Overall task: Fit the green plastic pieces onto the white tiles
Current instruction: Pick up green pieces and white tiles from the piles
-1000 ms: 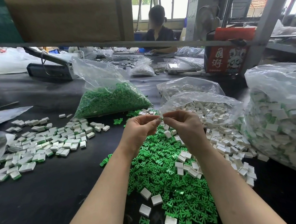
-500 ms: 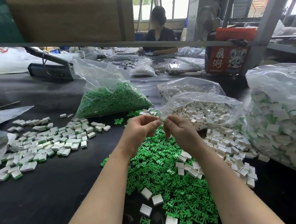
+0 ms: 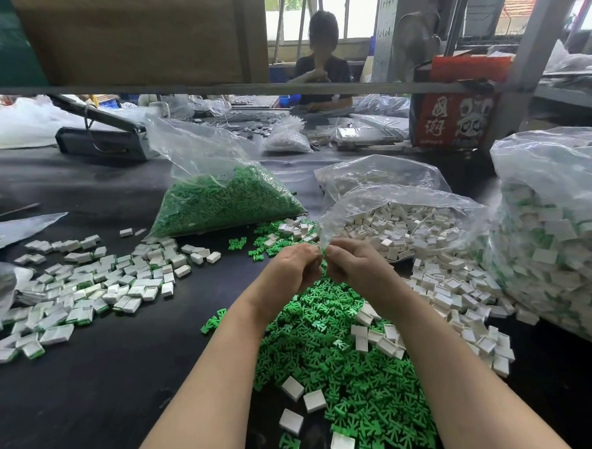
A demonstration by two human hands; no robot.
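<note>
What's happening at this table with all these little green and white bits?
A person is putting small parts together by hand. The left hand and right hand meet fingertip to fingertip above a loose pile of green pieces, pinching something too small to make out. White tiles lie spilled to the right, and a spread of tiles showing green edges lies to the left.

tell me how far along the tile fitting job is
Done: a spread of finished tiles with green edges lies at the left, and a big bag of finished tiles stands at the right. In hand: the left hand and right hand meet over the piles, pinching something too small to identify. Left: a heap of loose green pieces, plain white tiles, and a full bag of green pieces.
</note>
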